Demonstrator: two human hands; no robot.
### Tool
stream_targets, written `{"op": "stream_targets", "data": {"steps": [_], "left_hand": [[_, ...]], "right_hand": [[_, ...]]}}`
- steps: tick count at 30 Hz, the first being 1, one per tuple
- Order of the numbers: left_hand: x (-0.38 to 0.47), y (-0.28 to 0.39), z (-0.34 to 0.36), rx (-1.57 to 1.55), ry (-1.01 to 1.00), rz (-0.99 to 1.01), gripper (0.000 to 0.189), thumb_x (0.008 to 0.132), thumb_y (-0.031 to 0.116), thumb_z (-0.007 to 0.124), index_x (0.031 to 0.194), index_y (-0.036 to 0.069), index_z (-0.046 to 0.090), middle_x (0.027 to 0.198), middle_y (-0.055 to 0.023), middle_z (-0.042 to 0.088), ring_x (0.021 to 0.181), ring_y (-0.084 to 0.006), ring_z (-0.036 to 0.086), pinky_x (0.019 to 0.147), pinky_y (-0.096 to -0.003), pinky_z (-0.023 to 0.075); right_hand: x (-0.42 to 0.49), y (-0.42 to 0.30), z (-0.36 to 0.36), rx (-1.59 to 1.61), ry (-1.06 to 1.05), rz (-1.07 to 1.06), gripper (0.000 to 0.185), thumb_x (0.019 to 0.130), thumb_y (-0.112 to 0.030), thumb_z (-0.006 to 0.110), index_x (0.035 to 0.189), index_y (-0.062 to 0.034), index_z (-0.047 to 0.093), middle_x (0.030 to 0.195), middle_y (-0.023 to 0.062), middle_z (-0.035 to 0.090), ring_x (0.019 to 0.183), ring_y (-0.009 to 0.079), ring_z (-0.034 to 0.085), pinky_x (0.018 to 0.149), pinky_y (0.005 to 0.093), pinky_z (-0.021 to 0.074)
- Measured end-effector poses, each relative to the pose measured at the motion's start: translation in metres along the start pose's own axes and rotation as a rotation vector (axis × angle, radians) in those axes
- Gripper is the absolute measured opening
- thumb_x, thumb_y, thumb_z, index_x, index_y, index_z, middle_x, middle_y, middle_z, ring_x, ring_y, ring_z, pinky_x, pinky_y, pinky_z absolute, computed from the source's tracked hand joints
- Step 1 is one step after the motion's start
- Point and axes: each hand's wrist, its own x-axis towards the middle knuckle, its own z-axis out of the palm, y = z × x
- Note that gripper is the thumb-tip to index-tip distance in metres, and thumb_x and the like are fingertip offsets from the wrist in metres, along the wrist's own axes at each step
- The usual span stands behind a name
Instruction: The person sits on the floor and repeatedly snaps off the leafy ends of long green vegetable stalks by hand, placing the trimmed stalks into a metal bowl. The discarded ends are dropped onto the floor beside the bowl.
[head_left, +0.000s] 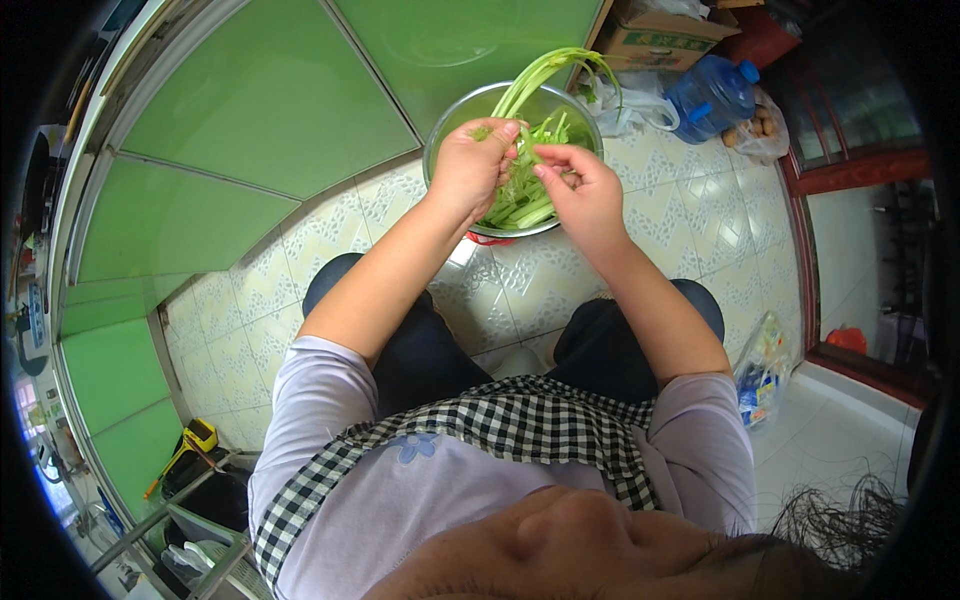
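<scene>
My left hand (474, 161) is closed around a bunch of long green celery stalks (536, 79), whose thin ends arch up and over to the right. My right hand (581, 180) pinches a short stretch of stalk (528, 147) between thumb and forefinger, close beside the left fingers. Both hands are above a round stainless steel basin (435, 139) on the floor. Inside it lie cut celery pieces and leafy bits (529, 210), partly covered by my hands. A bit of red plastic (489, 240) shows under the basin's near rim.
Green cabinet doors (247, 97) run along the left and behind the basin. To the right are a white plastic bag (634, 105), a blue water jug (709, 97), a bag of potatoes (759, 127) and a cardboard box (660, 41). Patterned tiles (480, 289) cover the floor.
</scene>
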Motion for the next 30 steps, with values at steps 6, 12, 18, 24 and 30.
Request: {"op": "stream_targets", "data": {"steps": [6, 12, 18, 24, 30], "left_hand": [[-0.005, 0.005, 0.000, 0.386, -0.057, 0.112, 0.016, 0.087, 0.012, 0.065, 0.099, 0.002, 0.065, 0.075, -0.0019, 0.061, 0.059, -0.0047, 0.050, 0.053, -0.0188, 0.0410], [-0.007, -0.003, 0.000, 0.588, -0.044, 0.300, 0.018, 0.086, 0.013, 0.067, 0.099, 0.001, 0.065, 0.081, -0.0031, 0.065, 0.072, -0.0083, 0.057, 0.065, -0.0242, 0.0479], [-0.003, -0.006, -0.003, 0.648, -0.047, 0.282, 0.019, 0.085, 0.015, 0.069, 0.099, 0.002, 0.066, 0.077, -0.0022, 0.063, 0.066, -0.0078, 0.056, 0.059, -0.0226, 0.0453], [-0.006, 0.011, -0.005, 0.307, -0.165, -0.026, 0.016, 0.086, 0.017, 0.068, 0.097, 0.005, 0.066, 0.071, 0.0015, 0.059, 0.056, -0.0027, 0.046, 0.046, -0.0175, 0.0329], [0.000, 0.014, -0.011, 0.267, -0.195, -0.058, 0.008, 0.088, 0.013, 0.064, 0.088, 0.005, 0.063, 0.072, 0.0013, 0.059, 0.057, -0.0052, 0.048, 0.049, -0.0197, 0.0372]], "right_hand": [[0.004, 0.000, -0.011, 0.198, -0.092, 0.169, 0.014, 0.088, -0.004, 0.060, 0.101, 0.0013, 0.061, 0.085, 0.0031, 0.063, 0.074, 0.0083, 0.058, 0.070, 0.0222, 0.0488], [0.003, -0.006, -0.012, 0.364, -0.105, 0.293, 0.011, 0.091, -0.009, 0.057, 0.096, 0.0006, 0.059, 0.081, 0.0051, 0.063, 0.071, 0.0095, 0.059, 0.066, 0.0220, 0.0482], [0.007, -0.008, -0.021, 0.377, -0.215, 0.449, 0.011, 0.091, -0.012, 0.056, 0.093, -0.0011, 0.059, 0.073, 0.0044, 0.062, 0.067, 0.0090, 0.058, 0.061, 0.0216, 0.0457], [0.007, -0.006, -0.024, 0.081, -0.200, 0.220, 0.012, 0.091, -0.013, 0.058, 0.093, -0.0020, 0.061, 0.071, -0.0002, 0.059, 0.063, 0.0052, 0.051, 0.058, 0.0211, 0.0420], [0.015, -0.001, -0.042, 0.156, -0.355, 0.348, 0.013, 0.093, -0.014, 0.056, 0.096, -0.0031, 0.061, 0.072, -0.0061, 0.052, 0.062, 0.0040, 0.044, 0.059, 0.0198, 0.0380]]}}
